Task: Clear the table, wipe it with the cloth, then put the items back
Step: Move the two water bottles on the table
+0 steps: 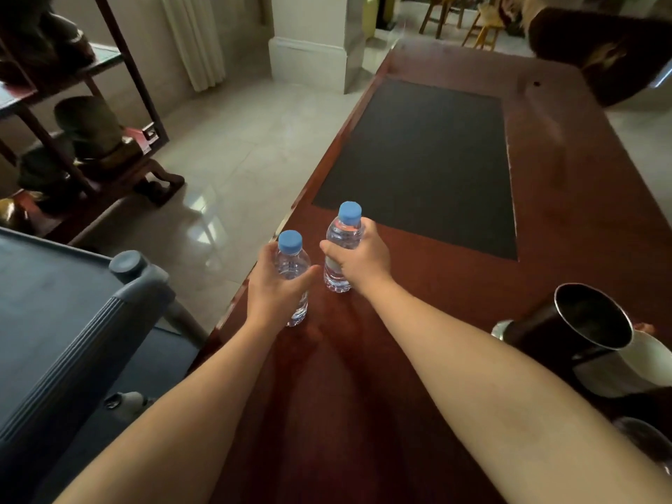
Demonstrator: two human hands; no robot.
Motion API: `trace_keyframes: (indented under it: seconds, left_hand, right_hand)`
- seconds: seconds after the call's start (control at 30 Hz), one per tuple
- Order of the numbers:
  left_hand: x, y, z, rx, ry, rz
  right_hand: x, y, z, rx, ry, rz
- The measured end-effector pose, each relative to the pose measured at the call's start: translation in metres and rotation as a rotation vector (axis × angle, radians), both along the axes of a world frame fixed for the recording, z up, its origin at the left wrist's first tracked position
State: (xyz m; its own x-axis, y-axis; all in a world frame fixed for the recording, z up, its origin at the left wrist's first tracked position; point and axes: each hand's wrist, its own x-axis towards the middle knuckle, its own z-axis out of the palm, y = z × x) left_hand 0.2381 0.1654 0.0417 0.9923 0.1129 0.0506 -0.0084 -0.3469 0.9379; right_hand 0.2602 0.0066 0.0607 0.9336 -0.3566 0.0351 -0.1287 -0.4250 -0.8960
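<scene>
Two small clear water bottles with blue caps stand upright near the left edge of the dark red wooden table (567,220). My left hand (276,285) is wrapped around the nearer bottle (291,256). My right hand (358,256) grips the farther bottle (345,231) around its middle. Both bottle bases look to be touching or just above the tabletop. No cloth is in view.
A black mat (429,165) lies on the table beyond the bottles. A dark cup (582,321) sits by a white object (651,361) at the right edge. A grey cart (72,321) stands at the left, a wooden shelf (72,114) behind it, and a dark chair (600,49) at the far right.
</scene>
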Motion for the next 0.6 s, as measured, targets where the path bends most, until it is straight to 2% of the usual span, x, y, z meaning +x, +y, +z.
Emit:
trace_keyframes:
  seconds: [0.17,0.6]
  left_hand:
    - [-0.011,-0.028,0.014,-0.043,-0.021,-0.008]
    - [-0.034,-0.116,0.021,-0.032,-0.028,-0.206]
  right_hand:
    - [-0.032,-0.038,0.01,-0.019,-0.02,-0.105]
    - [-0.104,-0.122,0.003,-0.066,0.03,-0.331]
